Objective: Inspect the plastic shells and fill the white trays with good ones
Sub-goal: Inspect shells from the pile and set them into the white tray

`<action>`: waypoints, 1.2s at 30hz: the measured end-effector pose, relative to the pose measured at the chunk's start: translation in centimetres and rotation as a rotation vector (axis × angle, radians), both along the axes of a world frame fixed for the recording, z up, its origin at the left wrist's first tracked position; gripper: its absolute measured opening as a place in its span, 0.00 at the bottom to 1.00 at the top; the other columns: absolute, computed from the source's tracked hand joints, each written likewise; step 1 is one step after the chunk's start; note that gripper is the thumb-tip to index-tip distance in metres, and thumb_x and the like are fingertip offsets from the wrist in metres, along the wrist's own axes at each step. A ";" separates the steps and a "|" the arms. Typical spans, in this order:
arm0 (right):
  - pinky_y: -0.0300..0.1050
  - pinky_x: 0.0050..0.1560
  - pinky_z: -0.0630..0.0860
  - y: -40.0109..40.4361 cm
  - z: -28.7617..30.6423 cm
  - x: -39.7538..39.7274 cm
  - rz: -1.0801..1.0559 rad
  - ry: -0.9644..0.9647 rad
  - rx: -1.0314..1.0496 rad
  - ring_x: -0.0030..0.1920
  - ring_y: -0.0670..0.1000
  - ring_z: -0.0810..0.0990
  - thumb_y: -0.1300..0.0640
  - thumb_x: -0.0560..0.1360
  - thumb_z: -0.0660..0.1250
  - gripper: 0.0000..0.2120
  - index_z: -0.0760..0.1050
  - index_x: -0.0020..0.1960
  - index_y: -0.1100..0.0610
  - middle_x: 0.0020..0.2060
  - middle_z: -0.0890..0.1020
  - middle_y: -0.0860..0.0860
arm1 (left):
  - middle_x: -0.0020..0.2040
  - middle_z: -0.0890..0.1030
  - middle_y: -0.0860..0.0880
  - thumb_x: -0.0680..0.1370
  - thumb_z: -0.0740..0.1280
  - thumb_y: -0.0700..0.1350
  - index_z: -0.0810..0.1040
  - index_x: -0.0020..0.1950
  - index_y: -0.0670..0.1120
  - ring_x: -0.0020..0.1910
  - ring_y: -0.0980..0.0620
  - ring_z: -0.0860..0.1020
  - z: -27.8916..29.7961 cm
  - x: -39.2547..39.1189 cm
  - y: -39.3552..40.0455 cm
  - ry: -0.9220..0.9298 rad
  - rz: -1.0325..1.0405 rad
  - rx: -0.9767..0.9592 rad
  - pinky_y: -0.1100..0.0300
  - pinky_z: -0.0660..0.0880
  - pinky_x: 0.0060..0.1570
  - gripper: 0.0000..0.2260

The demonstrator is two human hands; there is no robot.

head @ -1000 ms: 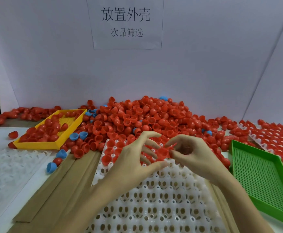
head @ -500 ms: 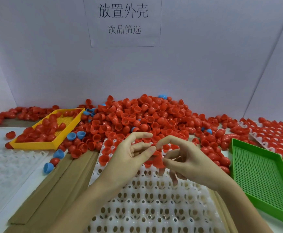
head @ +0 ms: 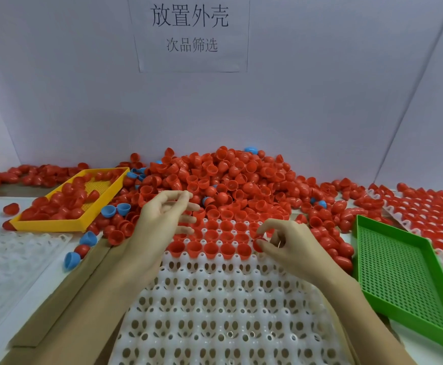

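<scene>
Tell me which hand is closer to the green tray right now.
The right hand. It pinches a red shell over the white tray, a short way left of the green tray. The left hand hovers farther left, nearer the yellow tray.

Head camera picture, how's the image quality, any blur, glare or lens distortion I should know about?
Head view: lighting is even and soft, with little shadow under the hands; the wide lens bows the edges, so the green perforated plastic tray looks stretched; the red plastic shell pinched by the right hand is slightly soft, as is the left hand; the white moulded plastic tray shows no strong glare.
</scene>
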State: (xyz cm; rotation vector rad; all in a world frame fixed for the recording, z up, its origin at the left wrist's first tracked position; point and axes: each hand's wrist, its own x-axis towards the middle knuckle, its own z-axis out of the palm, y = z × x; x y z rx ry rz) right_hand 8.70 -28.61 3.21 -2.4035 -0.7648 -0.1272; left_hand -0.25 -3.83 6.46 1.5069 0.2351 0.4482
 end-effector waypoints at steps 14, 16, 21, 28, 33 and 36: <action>0.32 0.35 0.71 -0.5 0.1 0.4 0.036 -0.004 -0.037 0.31 0.41 0.78 0.49 0.80 0.70 0.03 0.79 0.53 0.42 0.30 0.80 0.45 | 0.48 0.87 0.47 0.85 0.64 0.48 0.83 0.57 0.45 0.43 0.52 0.85 0.1 -0.1 0.4 -0.010 -0.037 -0.060 0.61 0.82 0.38 0.10; 0.31 0.35 0.72 0.0 -0.2 0.2 0.009 -0.021 -0.055 0.31 0.44 0.80 0.52 0.80 0.71 0.04 0.79 0.52 0.44 0.29 0.81 0.46 | 0.48 0.87 0.47 0.85 0.65 0.48 0.83 0.57 0.45 0.42 0.53 0.85 0.0 0.0 0.6 -0.016 -0.033 -0.070 0.62 0.81 0.37 0.10; 0.34 0.36 0.75 0.2 -0.3 0.0 0.000 -0.023 -0.021 0.30 0.48 0.80 0.52 0.79 0.73 0.03 0.81 0.51 0.45 0.28 0.80 0.47 | 0.47 0.88 0.48 0.85 0.65 0.49 0.84 0.56 0.45 0.42 0.54 0.85 -0.1 0.1 0.8 -0.020 -0.036 -0.070 0.62 0.81 0.37 0.11; 0.31 0.29 0.71 -1.9 1.0 1.2 -0.115 -0.069 0.301 0.28 0.40 0.76 0.57 0.81 0.68 0.06 0.83 0.52 0.48 0.34 0.83 0.43 | 0.47 0.88 0.47 0.85 0.65 0.49 0.84 0.55 0.44 0.41 0.53 0.85 0.2 0.0 1.2 -0.028 -0.043 -0.100 0.62 0.80 0.36 0.11; 0.41 0.48 0.78 -4.0 1.3 4.0 -0.410 -0.192 0.276 0.48 0.45 0.83 0.67 0.81 0.64 0.13 0.81 0.58 0.54 0.51 0.85 0.52 | 0.46 0.87 0.47 0.85 0.65 0.49 0.84 0.54 0.44 0.40 0.52 0.84 0.2 0.0 1.7 -0.024 -0.030 -0.115 0.62 0.80 0.35 0.12; 0.50 0.62 0.75 -4.8 1.8 6.9 -0.471 -0.069 -0.026 0.66 0.57 0.78 0.74 0.77 0.62 0.25 0.78 0.68 0.56 0.65 0.81 0.57 | 0.46 0.87 0.47 0.85 0.64 0.49 0.84 0.53 0.44 0.41 0.52 0.84 0.1 0.0 1.8 -0.011 -0.023 -0.109 0.60 0.80 0.37 0.12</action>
